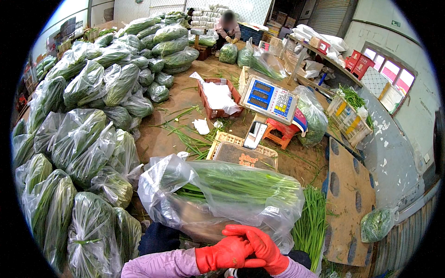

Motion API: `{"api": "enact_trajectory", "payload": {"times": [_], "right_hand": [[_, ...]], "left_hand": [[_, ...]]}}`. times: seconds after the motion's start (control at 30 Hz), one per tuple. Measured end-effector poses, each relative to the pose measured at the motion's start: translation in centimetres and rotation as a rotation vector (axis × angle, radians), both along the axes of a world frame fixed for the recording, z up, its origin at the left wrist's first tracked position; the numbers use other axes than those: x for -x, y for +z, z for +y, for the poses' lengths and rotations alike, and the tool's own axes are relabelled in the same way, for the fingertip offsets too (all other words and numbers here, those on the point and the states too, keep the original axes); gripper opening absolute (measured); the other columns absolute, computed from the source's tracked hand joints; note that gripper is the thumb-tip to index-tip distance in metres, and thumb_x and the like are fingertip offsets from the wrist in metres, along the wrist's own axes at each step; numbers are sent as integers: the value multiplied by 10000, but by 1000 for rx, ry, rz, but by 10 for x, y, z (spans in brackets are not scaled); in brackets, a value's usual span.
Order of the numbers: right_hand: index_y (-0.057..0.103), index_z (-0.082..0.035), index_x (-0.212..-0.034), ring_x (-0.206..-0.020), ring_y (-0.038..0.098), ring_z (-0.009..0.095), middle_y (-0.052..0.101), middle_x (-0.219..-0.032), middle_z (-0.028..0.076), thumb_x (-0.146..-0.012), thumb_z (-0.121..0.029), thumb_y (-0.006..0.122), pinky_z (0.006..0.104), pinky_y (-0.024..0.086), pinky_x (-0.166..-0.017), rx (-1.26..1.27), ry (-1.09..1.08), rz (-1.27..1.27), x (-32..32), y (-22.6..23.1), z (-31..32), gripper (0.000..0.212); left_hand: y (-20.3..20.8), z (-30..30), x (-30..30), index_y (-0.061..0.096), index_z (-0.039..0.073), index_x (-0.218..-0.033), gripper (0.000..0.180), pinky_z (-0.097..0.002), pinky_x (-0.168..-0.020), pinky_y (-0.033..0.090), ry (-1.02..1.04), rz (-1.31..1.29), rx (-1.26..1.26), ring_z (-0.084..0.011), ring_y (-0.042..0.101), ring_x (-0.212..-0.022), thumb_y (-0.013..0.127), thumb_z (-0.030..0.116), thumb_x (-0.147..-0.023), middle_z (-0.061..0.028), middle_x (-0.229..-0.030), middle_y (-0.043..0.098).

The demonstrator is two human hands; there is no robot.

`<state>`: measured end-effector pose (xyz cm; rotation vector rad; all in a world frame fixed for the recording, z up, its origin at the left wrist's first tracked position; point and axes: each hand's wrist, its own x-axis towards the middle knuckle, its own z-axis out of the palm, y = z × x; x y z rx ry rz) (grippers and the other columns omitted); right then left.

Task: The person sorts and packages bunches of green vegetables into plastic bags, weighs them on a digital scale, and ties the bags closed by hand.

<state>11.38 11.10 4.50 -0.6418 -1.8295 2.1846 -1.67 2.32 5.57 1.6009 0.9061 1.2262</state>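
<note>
The 2 red-gloved hands, left hand (pixel 225 254) and right hand (pixel 266 249), overlap, fingers bunched against one another; whether they enclose anything cannot be told. Just beyond lies a clear plastic bag (pixel 162 185) of green stalks (pixel 241 183), nearer than a digital scale display (pixel 270 99). The brown floor (pixel 155 127) carries scattered stalks, heaped filled bags (pixel 116 83) at left, and 1 crouching person (pixel 228 32) at the back.

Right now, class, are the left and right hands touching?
Touching. The head view shows the left hand and right hand pressed together, overlapping.
</note>
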Motion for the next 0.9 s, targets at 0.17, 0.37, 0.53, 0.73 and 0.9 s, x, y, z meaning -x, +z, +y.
{"api": "enact_trajectory", "payload": {"times": [0.17, 0.37, 0.53, 0.73, 0.9], "right_hand": [[518, 23, -1276, -1199, 524, 264, 570, -1261, 177, -977, -502, 399, 375, 367, -1054, -10, 5, 1, 3, 3, -4, 616], [455, 15, -1332, -1217, 519, 255, 557, -1280, 177, -985, -440, 435, 361, 351, -1064, -233, 92, 81, 1, 1, -2, 572], [462, 14, -1326, -1213, 523, 259, 563, -1270, 176, -984, -442, 436, 361, 354, -1061, -213, 68, 50, -1, -2, -1, 571], [481, 19, -1313, -1201, 531, 258, 577, -1256, 176, -990, -456, 410, 360, 359, -1053, 7, 20, 21, 0, -2, 0, 579], [487, 23, -1308, -1194, 533, 252, 578, -1256, 176, -993, -451, 405, 360, 359, -1053, -16, 25, 40, -1, -6, 0, 574]], "left_hand": [[-51, 9, -7, 580, 44, -1068, 502, -467, -793, 473, 92, 229, -164, -386, 587, -927, 710, 407, -747, -183, -990, 608], [-74, 16, -11, 557, 20, -1127, 509, -447, -801, 500, 130, 424, -309, -384, 611, -931, 676, 417, -830, -196, -1003, 626], [-74, 11, -17, 580, 41, -1071, 508, -470, -799, 471, 153, 338, -218, -388, 585, -935, 705, 410, -747, -188, -995, 608], [-60, 13, -8, 552, 20, -1144, 517, -443, -812, 499, 72, 408, -228, -380, 609, -948, 665, 421, -838, -198, -1026, 622], [-68, 11, -12, 576, 43, -1091, 530, -475, -813, 461, 141, 351, -190, -391, 575, -959, 714, 399, -723, -195, -1021, 598]]}}
